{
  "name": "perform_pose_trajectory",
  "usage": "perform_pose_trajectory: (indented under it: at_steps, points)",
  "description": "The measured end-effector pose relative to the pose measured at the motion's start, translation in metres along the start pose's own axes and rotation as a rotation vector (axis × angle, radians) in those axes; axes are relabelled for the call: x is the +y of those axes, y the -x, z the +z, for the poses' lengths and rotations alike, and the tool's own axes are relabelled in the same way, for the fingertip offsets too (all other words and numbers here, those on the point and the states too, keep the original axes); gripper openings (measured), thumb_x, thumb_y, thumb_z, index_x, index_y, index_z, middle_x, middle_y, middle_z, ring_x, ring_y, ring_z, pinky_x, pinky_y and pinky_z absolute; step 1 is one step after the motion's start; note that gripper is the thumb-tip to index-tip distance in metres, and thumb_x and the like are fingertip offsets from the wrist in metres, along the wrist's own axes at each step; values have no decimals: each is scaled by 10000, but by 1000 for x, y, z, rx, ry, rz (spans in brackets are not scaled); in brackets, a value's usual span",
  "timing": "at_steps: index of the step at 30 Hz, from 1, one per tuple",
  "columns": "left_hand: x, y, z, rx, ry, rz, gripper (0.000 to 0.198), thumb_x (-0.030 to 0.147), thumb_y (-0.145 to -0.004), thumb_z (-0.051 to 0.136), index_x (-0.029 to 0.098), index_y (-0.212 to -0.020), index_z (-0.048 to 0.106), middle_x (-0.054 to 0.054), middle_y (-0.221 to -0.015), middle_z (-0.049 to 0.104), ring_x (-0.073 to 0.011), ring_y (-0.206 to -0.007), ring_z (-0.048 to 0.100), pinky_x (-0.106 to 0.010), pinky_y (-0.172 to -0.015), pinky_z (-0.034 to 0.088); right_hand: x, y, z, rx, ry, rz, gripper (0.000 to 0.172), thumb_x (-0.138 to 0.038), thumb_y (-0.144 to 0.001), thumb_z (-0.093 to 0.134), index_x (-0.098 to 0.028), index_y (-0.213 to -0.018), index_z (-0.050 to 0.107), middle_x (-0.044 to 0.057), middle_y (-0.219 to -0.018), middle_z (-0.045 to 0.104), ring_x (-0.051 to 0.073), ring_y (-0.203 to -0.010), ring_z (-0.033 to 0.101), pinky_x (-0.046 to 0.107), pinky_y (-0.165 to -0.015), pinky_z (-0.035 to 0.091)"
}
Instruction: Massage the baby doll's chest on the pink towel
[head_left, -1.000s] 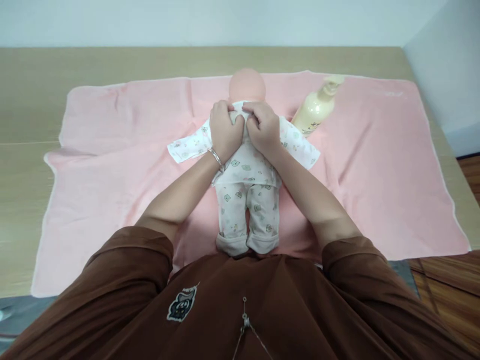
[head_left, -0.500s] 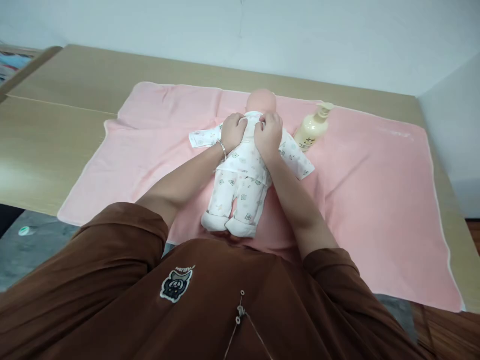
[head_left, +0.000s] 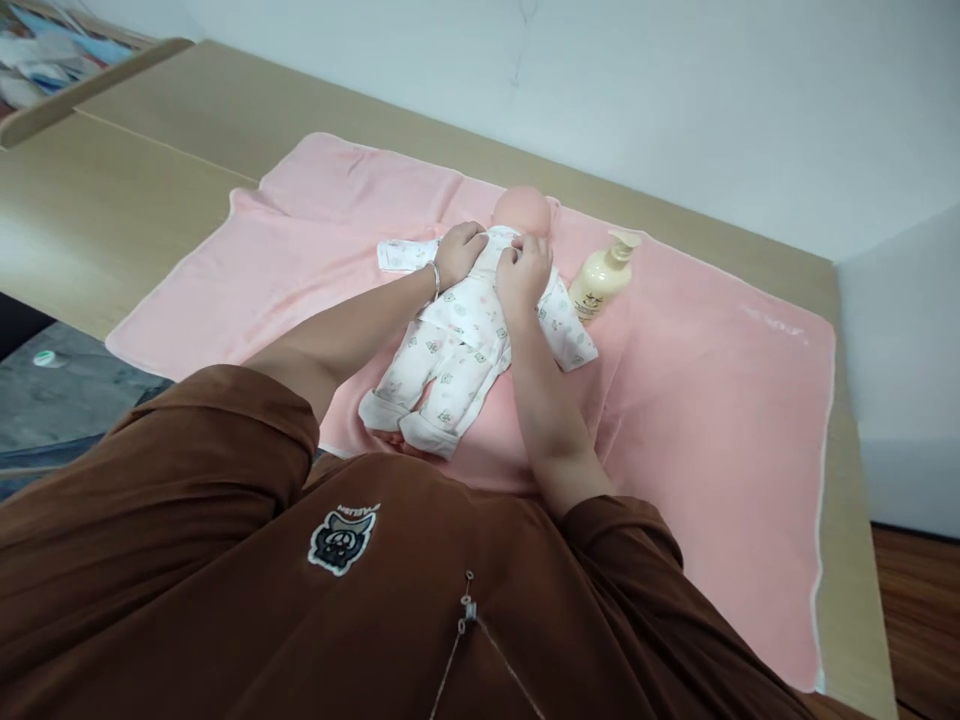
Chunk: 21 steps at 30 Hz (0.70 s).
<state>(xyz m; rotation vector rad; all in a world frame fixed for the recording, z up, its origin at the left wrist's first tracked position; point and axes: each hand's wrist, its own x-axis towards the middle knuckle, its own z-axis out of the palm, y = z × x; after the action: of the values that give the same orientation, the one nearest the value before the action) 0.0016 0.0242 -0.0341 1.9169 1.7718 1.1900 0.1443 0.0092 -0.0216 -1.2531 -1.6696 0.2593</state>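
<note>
A baby doll (head_left: 480, 290) in a white printed top and trousers lies face down on a pink blanket (head_left: 712, 420), its bald head (head_left: 523, 209) pointing away from me. My left hand (head_left: 459, 255), with a bracelet at the wrist, is closed over the doll's left-side shoulder as I see it. On the other shoulder rests my right hand (head_left: 523, 275), fingers curled round it and thumb on the upper back. Both hands touch the cloth of the top; the fingertips are partly hidden. Just right of the doll's sleeve stands a cream pump bottle (head_left: 602, 275).
The blanket covers much of a wooden table (head_left: 150, 165), which runs along a pale wall (head_left: 712, 110). At the far left, beyond a raised wooden edge (head_left: 97, 90), lie some cloth-like items (head_left: 45, 65). Brown flooring (head_left: 919, 610) shows at the lower right.
My view has turned, so the table and blanket appear tilted and the doll's legs sit further left. Both hands stay on the doll's shoulders with little shift.
</note>
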Motion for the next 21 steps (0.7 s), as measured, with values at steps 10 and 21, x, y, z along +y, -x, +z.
perform_pose_trajectory:
  at_steps: [10,21]
  points:
    - [3,0,-1,-4,-39,-10,217,251,-897,381,178,-818,570,-55,-949,619,-208,-960,546,-316,-887,388,4,-5,1,-4,-48,36,173,-61,-799,398,-142,-792,551,57,-841,516,227,-944,472,390,-937,358]
    - [-1,-5,11,1,12,-16,194,268,-945,429,182,-875,588,-65,-1011,602,-238,-1049,514,-368,-921,358,25,-12,6,35,-30,-1,146,-133,-849,381,-150,-796,515,28,-826,488,217,-948,499,458,-927,374]
